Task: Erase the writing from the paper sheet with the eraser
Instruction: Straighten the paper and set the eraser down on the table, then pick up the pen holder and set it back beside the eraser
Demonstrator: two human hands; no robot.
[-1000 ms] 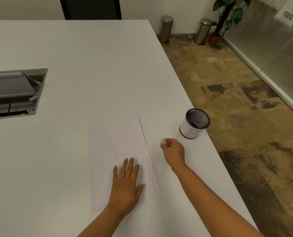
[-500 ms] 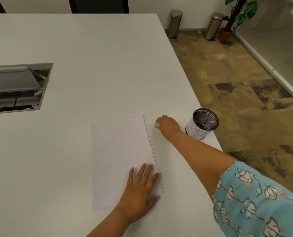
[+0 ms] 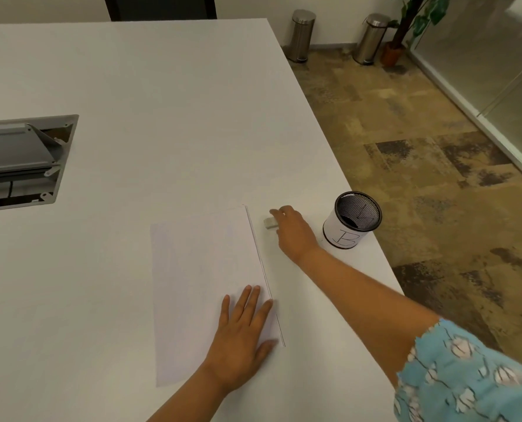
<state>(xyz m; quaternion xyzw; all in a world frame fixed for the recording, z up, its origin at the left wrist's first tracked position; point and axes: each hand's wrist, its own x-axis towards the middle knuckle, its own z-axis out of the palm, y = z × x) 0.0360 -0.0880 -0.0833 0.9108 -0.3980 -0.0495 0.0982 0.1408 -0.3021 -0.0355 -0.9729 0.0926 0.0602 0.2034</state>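
A white paper sheet (image 3: 198, 269) lies flat on the white table (image 3: 162, 102), showing only very faint marks. My left hand (image 3: 241, 336) rests palm-down on its near right corner, fingers spread. A small pale eraser (image 3: 270, 222) sits on the table just right of the sheet's far right corner. My right hand (image 3: 293, 229) reaches out to it, with the fingertips pinched on the eraser's right end. The rest of the eraser is in plain sight.
A black mesh pen cup (image 3: 352, 220) with a white label stands by the table's right edge, just right of my right hand. An open grey cable box (image 3: 19, 159) is set into the table at the left. Two metal bins (image 3: 302, 35) and a plant (image 3: 405, 25) stand on the floor.
My right hand carried the eraser away from me, from beside the sheet's middle up to its far right corner, and the eraser now touches the table. My left hand stayed on the paper.
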